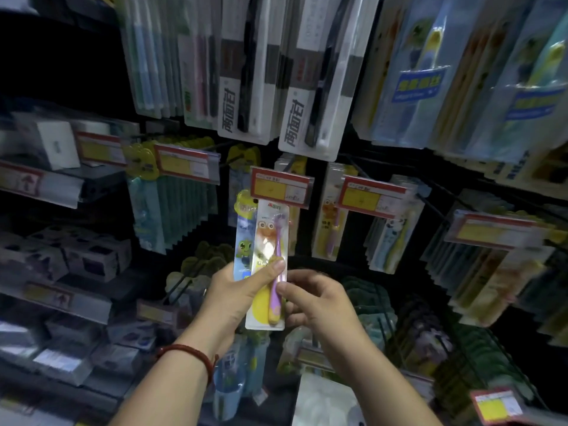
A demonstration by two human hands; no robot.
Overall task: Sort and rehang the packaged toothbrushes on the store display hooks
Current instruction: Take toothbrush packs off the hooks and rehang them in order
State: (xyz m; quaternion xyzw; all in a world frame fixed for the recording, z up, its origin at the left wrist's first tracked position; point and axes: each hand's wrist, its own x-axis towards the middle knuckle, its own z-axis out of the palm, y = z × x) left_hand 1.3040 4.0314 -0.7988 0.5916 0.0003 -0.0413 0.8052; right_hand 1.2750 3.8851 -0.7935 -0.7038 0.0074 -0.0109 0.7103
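Two packs sit upright just below the price tag (281, 187), tops up, ready for hanging, I'd say. Left hand (236, 298) grips the purple pack (267, 232) fanned over the blue pack (242, 241), thumb across the front. Right hand (319, 302) pinches the purple pack's edge, likely to peel it away for sorting.

Red-and-yellow price tag (281, 187), small dark boxes (92, 261) on left shelves (76, 301), pale blue cup (227, 396) low down

Dim aisle, dark left, edges blurred, wide-angle bowing.
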